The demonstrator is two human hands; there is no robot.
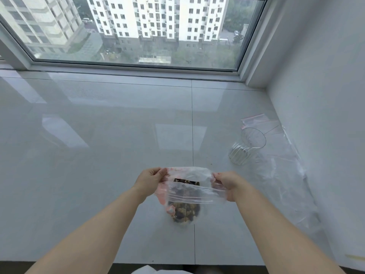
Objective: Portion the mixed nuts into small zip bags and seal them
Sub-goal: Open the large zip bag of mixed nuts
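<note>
Clear plastic zip bag hangs between the left hand and right hand, each pinching a top corner. Mixed nuts fill its bottom. At two o'clock on the table, a glass cup stands empty.

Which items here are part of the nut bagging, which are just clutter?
In use:
- zip bag, held at both ends by left hand and right hand
- mixed nuts inside it
- spare zip bags

Lying about:
- glass cup
- large clear plastic bag

I see a glossy white tiled tabletop; at its right lie a ribbed clear glass cup and loose clear zip bags.
</note>
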